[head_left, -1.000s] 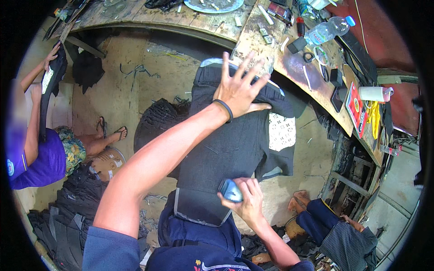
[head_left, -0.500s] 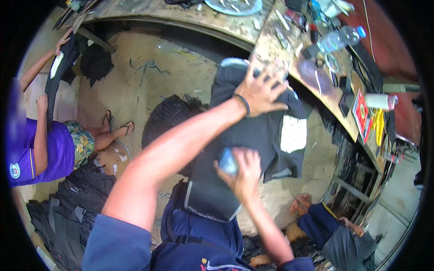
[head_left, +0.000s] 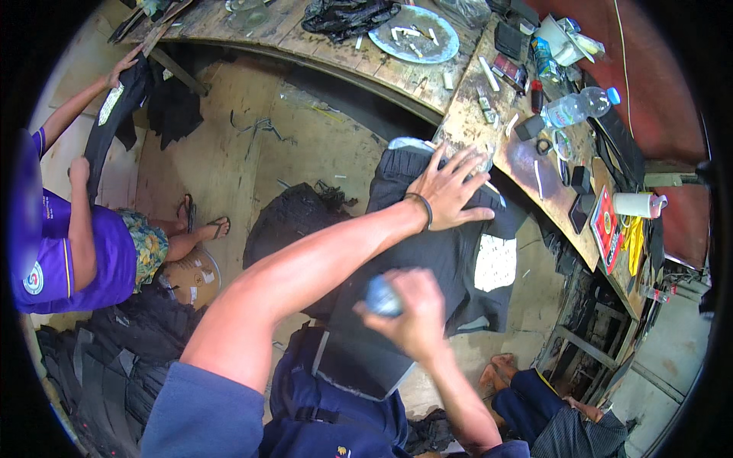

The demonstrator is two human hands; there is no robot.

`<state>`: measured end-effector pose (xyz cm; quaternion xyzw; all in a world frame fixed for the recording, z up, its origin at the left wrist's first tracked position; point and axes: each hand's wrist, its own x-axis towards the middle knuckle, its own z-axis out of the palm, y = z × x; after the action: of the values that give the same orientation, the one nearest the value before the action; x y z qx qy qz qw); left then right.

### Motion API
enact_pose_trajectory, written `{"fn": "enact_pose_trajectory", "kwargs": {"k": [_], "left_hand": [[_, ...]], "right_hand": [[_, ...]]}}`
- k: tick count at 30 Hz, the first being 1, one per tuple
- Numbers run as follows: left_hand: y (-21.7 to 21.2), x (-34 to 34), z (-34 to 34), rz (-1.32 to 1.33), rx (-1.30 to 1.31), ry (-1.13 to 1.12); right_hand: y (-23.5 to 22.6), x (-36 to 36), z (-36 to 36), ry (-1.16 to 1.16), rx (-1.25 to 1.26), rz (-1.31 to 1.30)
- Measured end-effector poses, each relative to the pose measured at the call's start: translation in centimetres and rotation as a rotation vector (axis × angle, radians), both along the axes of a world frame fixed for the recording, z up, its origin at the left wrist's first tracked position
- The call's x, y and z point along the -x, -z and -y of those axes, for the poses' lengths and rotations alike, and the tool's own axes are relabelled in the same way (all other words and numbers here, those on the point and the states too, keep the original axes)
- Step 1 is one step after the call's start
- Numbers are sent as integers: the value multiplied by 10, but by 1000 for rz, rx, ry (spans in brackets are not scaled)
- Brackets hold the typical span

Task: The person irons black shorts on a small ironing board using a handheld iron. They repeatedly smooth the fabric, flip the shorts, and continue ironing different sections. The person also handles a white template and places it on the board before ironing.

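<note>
A black garment (head_left: 397, 259) with a gathered waistband lies spread over a board-like surface above my lap. My left hand (head_left: 450, 191), a dark band at its wrist, rests flat on the garment near the waistband, fingers spread. In my right hand (head_left: 418, 313) is a blue rounded object (head_left: 383, 296), held over the lower part of the garment. Motion blurs that hand, and the object's exact kind cannot be made out. A white patch (head_left: 495, 262) shows on the garment's right part.
A wooden workbench (head_left: 351, 61) bends around the far and right sides, bearing a round plate (head_left: 450, 57), a plastic bottle (head_left: 580, 107) and a white thread spool (head_left: 637, 204). On the left, a person in purple (head_left: 92, 252) holds dark cloth. Dark cloth piles (head_left: 114, 382) lie lower left. Another person's legs (head_left: 504, 374) show lower right.
The view has shifted, so the bench and its things appear lower. My right hand has moved slightly with the blue object; my left hand stays flat on the garment.
</note>
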<state>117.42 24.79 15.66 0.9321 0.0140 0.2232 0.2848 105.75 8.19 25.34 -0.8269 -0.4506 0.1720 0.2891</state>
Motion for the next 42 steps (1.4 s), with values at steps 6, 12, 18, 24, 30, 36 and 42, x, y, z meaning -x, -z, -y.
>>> {"fn": "enact_pose_trajectory", "kwargs": {"k": [6, 12, 18, 24, 30, 36, 42], "left_hand": [[14, -2, 2, 89, -117, -78], [3, -3, -1, 85, 30, -36], [-43, 74, -10, 308, 214, -279], [64, 275, 41, -277, 958, -306], [-20, 425, 122, -703, 891, -477], [-81, 409, -6, -399, 137, -675], [-84, 381, 98, -646, -123, 378]], "right_hand": [[13, -54, -8, -12, 149, 23], [5, -61, 44, 340, -130, -173], [15, -74, 96, 914, 62, -843], [32, -4, 139, 693, -66, -748], [-14, 130, 170, 658, 436, -685], [-39, 238, 164, 416, 128, -366], [0, 183, 158, 991, -83, -888]]}}
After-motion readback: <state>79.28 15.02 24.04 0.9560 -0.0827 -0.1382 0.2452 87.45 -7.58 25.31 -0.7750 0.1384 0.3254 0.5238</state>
